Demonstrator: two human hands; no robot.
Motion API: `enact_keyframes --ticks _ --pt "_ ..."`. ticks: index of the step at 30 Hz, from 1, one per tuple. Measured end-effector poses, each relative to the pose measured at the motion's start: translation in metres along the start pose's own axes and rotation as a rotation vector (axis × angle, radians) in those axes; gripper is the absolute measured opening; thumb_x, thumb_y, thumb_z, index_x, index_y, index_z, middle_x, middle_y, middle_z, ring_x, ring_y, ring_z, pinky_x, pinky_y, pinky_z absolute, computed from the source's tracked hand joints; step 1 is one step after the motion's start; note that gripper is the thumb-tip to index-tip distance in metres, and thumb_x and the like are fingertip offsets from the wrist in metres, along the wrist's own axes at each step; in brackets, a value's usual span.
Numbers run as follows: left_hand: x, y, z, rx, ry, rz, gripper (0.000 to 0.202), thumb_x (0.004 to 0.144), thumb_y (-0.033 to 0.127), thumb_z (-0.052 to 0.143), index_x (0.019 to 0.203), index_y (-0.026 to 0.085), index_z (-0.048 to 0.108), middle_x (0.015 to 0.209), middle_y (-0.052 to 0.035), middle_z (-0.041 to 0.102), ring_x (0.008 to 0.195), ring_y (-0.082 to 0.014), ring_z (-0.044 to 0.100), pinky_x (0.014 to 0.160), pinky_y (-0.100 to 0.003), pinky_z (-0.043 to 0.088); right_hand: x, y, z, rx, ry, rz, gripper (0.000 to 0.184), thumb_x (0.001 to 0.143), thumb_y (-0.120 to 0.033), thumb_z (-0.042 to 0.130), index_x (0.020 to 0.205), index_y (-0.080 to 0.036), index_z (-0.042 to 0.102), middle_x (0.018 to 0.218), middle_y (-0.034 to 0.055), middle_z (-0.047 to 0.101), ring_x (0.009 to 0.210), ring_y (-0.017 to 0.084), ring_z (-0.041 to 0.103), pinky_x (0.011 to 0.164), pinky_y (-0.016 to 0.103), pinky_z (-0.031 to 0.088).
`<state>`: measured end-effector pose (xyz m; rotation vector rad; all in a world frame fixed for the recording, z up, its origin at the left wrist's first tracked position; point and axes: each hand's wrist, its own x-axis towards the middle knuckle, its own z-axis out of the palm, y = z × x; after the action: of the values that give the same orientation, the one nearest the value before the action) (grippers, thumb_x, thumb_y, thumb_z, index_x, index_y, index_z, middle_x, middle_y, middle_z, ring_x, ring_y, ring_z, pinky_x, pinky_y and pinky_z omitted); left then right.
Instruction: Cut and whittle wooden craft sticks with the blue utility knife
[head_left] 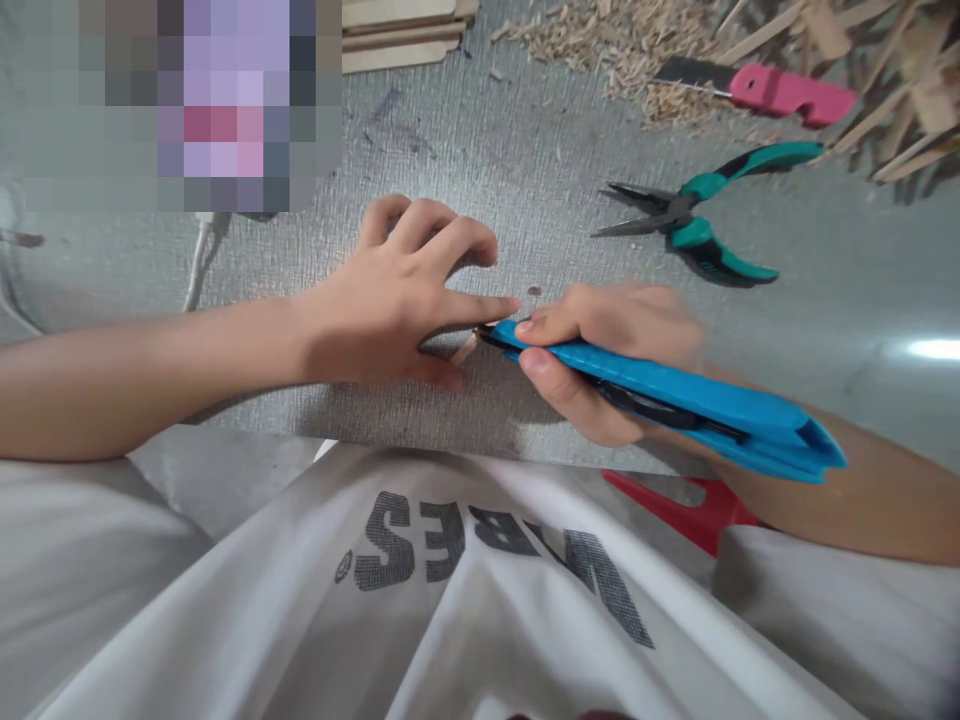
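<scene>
My right hand (pixel 600 330) is wrapped round a blue utility knife (pixel 675 395) with a black slider, tilted with its tip pointing left. The knife's dark tip meets a small piece of wooden stick (pixel 466 349) on the table. My left hand (pixel 409 275) rests palm down beside it, thumb and index finger at the stick's two ends and steadying it. The other fingers are spread and bent on the tabletop. Part of the stick is hidden by the knife tip and my fingers.
Green-handled needle-nose pliers (pixel 686 210) lie with jaws parted. Behind them are a pink cutter (pixel 791 92), wood shavings (pixel 600 45) and scrap sticks (pixel 915 90). Flat sticks (pixel 405 35) are stacked at the back. A white cable (pixel 199 262) runs at left; the grey table's (pixel 300 410) front edge is near me.
</scene>
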<state>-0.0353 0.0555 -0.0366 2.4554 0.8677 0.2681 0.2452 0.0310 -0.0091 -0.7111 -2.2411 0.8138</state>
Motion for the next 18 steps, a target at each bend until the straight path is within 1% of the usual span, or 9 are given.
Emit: enact_keyframes --ticks 2,4,7,9,10,12,14,16,18 --pt "0.0 0.0 -0.001 0.069 -0.014 0.028 0.068 0.098 0.079 0.083 0.157 0.046 0.077 0.17 -0.0083 0.059 0.155 -0.0501 0.05 0.129 -0.081 0.039 0.0 -0.002 0.002 0.031 0.021 0.018 0.013 0.105 -0.024 0.069 0.102 -0.034 0.061 0.064 -0.0083 0.059 0.045 0.016 0.049 0.045 0.035 0.045" --pt "0.0 0.001 -0.001 0.134 -0.018 0.048 0.069 0.097 0.076 0.088 0.157 0.044 0.077 0.171 -0.0114 0.059 0.152 -0.0501 0.05 0.126 -0.081 0.041 -0.001 -0.002 0.003 0.054 0.04 0.04 0.014 0.104 -0.022 0.07 0.101 -0.034 0.062 0.064 -0.008 0.058 0.046 0.016 0.049 0.045 0.035 0.044" --pt "0.0 0.001 -0.001 0.187 -0.031 0.04 0.076 0.094 0.078 0.092 0.16 0.043 0.075 0.171 -0.0141 0.058 0.151 -0.0513 0.05 0.124 -0.082 0.041 -0.003 0.003 0.007 0.095 0.092 0.09 0.013 0.106 -0.025 0.072 0.099 -0.033 0.064 0.069 -0.0058 0.063 0.051 0.018 0.057 0.048 0.037 0.046" --pt "0.0 0.001 -0.001 0.188 -0.033 0.039 0.082 0.094 0.079 0.091 0.166 0.047 0.071 0.171 -0.0137 0.057 0.151 -0.0515 0.049 0.124 -0.081 0.04 -0.006 0.008 0.011 0.184 0.166 0.159 0.015 0.109 -0.031 0.073 0.096 -0.032 0.066 0.072 -0.0044 0.067 0.055 0.018 0.061 0.052 0.038 0.047" --pt "-0.001 0.0 -0.001 0.179 -0.034 0.039 0.083 0.094 0.079 0.091 0.168 0.048 0.068 0.171 -0.0134 0.057 0.151 -0.0512 0.049 0.125 -0.08 0.039 -0.008 0.01 0.013 0.239 0.214 0.201 0.019 0.11 -0.036 0.074 0.093 -0.031 0.067 0.07 -0.0046 0.068 0.054 0.018 0.061 0.052 0.038 0.047" --pt "-0.002 0.0 -0.002 0.152 -0.024 0.038 0.084 0.095 0.08 0.089 0.169 0.048 0.068 0.171 -0.0135 0.058 0.152 -0.0508 0.048 0.127 -0.078 0.037 -0.011 0.014 0.018 0.296 0.262 0.241 0.024 0.109 -0.041 0.079 0.09 -0.03 0.069 0.065 -0.0058 0.067 0.052 0.016 0.061 0.051 0.036 0.043" --pt "-0.003 0.0 -0.003 0.126 -0.022 0.03 0.081 0.097 0.08 0.088 0.169 0.048 0.068 0.172 -0.0139 0.059 0.154 -0.0508 0.047 0.129 -0.077 0.035 -0.013 0.014 0.021 0.318 0.282 0.256 0.023 0.108 -0.039 0.081 0.09 -0.029 0.071 0.063 -0.007 0.067 0.049 0.014 0.06 0.048 0.033 0.042" --pt "-0.004 0.0 -0.004 0.108 -0.023 0.019 0.078 0.098 0.078 0.088 0.168 0.048 0.069 0.173 -0.0141 0.059 0.156 -0.051 0.046 0.129 -0.077 0.034 -0.014 0.013 0.022 0.349 0.284 0.288 0.021 0.109 -0.036 0.081 0.092 -0.028 0.071 0.062 -0.0078 0.07 0.047 0.013 0.062 0.047 0.03 0.044" --pt "-0.004 0.001 -0.004 0.095 -0.019 0.011 0.077 0.098 0.078 0.088 0.166 0.048 0.07 0.173 -0.0141 0.059 0.156 -0.0508 0.046 0.13 -0.077 0.033 -0.013 0.013 0.022 0.401 0.277 0.321 0.024 0.111 -0.039 0.081 0.093 -0.028 0.071 0.062 -0.0079 0.072 0.045 0.012 0.063 0.044 0.027 0.046"
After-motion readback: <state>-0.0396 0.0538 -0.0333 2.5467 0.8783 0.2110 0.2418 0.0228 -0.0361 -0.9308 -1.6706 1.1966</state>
